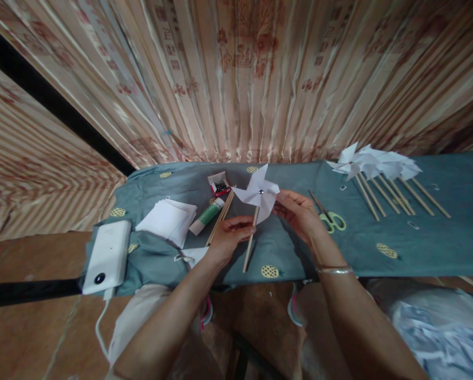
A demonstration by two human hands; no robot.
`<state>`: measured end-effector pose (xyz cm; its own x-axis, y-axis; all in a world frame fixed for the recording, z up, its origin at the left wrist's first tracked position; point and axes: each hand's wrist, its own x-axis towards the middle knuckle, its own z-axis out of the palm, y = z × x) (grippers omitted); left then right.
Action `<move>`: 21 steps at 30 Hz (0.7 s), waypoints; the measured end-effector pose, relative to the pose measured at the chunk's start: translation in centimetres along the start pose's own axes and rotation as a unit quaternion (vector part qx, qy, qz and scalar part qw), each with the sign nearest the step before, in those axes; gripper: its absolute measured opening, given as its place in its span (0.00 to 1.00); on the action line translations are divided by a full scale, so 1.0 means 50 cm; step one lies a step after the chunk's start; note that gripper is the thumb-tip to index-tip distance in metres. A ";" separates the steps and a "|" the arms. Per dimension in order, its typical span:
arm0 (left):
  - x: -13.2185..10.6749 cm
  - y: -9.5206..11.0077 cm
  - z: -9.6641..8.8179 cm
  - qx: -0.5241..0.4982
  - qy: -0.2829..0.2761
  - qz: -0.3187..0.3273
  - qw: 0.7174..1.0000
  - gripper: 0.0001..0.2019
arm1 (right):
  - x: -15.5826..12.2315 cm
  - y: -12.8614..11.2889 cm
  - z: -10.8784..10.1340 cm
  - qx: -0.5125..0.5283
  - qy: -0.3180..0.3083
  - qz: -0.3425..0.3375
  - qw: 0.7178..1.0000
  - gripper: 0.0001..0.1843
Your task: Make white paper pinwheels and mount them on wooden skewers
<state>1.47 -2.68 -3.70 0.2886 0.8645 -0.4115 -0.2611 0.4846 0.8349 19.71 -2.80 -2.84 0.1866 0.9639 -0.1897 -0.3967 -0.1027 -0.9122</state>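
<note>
A white paper pinwheel [256, 184] with a shiny pin at its centre is held up over the table, its wooden stick [249, 248] slanting down toward me. My left hand [234, 235] is closed round that stick, below the blades. At the pinwheel's right side, my right hand [295, 208] pinches the edge of a blade between thumb and fingers. Close to my left hand lie several loose wooden sticks [220, 217] and a green-and-white glue stick [207, 216]. Scissors with light green handles [332, 221] rest just right of my right hand.
A stack of white paper [167, 220] and a small red box of dark pins [219, 184] lie on the left. Several finished-looking pinwheels [375, 162] overlap at the right. A white power bank [107, 256] with a cable sits at the left edge of the green cloth [430, 248].
</note>
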 end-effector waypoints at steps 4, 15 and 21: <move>0.001 0.000 0.001 0.003 0.011 0.007 1.000 0.20 | -0.001 0.003 0.002 0.000 0.006 0.002 1.000 0.20; 0.003 -0.001 -0.001 0.009 0.008 0.007 1.000 0.20 | 0.002 0.011 -0.002 -0.001 0.039 -0.037 0.999 0.18; 0.002 0.001 0.000 0.005 0.008 0.009 1.000 0.19 | -0.001 0.013 0.001 -0.016 0.043 -0.052 0.998 0.18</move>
<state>1.48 -2.56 -3.73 0.2698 0.8750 -0.4019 -0.2567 0.4676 0.8458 19.40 -2.92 -3.40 0.3023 0.9454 -0.1221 -0.3425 -0.0119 -0.9394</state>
